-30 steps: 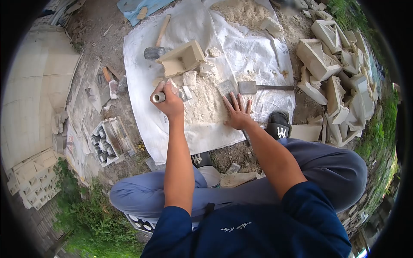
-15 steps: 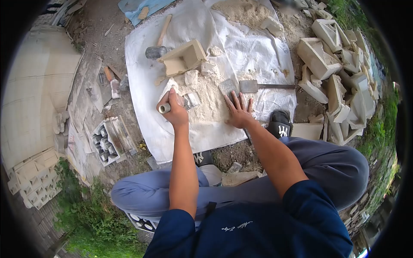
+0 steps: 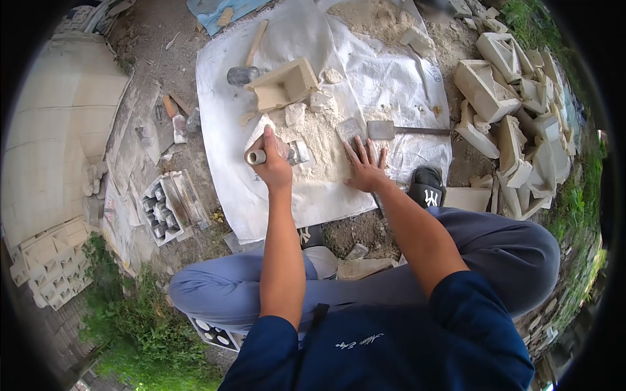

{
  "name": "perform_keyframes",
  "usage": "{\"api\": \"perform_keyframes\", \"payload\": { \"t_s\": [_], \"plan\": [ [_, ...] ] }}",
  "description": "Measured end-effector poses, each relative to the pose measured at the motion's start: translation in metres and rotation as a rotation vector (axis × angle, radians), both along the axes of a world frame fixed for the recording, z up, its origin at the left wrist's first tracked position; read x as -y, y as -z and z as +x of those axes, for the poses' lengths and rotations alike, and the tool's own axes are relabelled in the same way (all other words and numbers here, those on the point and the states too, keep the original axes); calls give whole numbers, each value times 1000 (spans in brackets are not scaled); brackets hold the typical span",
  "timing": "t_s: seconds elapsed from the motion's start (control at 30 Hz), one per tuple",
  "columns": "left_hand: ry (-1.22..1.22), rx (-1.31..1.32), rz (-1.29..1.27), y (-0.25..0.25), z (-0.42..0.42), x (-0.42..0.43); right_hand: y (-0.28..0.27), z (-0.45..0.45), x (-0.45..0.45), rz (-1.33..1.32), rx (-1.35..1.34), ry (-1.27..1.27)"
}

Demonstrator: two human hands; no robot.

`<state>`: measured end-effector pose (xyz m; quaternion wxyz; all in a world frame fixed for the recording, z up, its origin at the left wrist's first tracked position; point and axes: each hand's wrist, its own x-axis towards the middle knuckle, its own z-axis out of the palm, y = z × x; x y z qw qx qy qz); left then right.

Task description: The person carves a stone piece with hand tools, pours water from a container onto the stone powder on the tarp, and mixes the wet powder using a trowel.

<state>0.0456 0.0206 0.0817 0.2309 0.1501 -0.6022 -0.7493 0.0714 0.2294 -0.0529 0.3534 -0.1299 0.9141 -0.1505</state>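
My left hand is wrapped round the pipe-like handle of a hammer, its hollow end facing up. The hammer's dusty grey head shows to the right of the fist, over pale powder. A whitish chunk lies just beyond this hand, partly covered by it. My right hand lies flat with fingers spread on the powder and white sheet. Its fingertips are near a flat square metal head; a dark rod shows below the wrist. Another square-headed tool with a long bar lies beside it.
On the white sheet sit a broken plaster-like box and a mallet. Broken moulds are heaped at right. A brick-like block with cavities and a trowel-like tool lie at left.
The view has shifted slightly, so the sheet and the things on it appear a little further right. My left hand still grips the hammer, and my right hand stays flat.
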Motion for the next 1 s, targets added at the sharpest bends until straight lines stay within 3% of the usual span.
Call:
{"api": "perform_keyframes", "payload": {
  "t_s": [0.13,0.2,0.27,0.3,0.43,0.63,0.73,0.8,0.87,0.93,1.0],
  "plan": [
    [1,-91,70,5,-3,7,-2,-5,1,4,36,-20],
    [10,73,-111,67,1,14,0,-4,0,7,52,-18],
    [8,55,-333,112,-1,11,3,-4,-1,-12,31,-18],
    [55,114,-317,77,-12,-1,2,-9,-2,-11,19,-13],
    [55,157,-33,59,-33,16,-5,-7,0,9,26,-22],
    [56,12,-60,0,-6,20,2,-3,0,-10,31,-28],
    [43,114,-232,47,1,23,0,-5,0,4,32,-24],
    [154,117,-509,70,8,22,-1,-5,0,1,49,-27],
    [206,145,-458,68,0,21,-2,-9,-2,5,26,-26],
    [99,196,51,55,-8,23,-4,-6,0,6,14,-36],
    [59,148,72,38,-8,20,-6,-5,-1,-4,55,-20]
  ]
}}
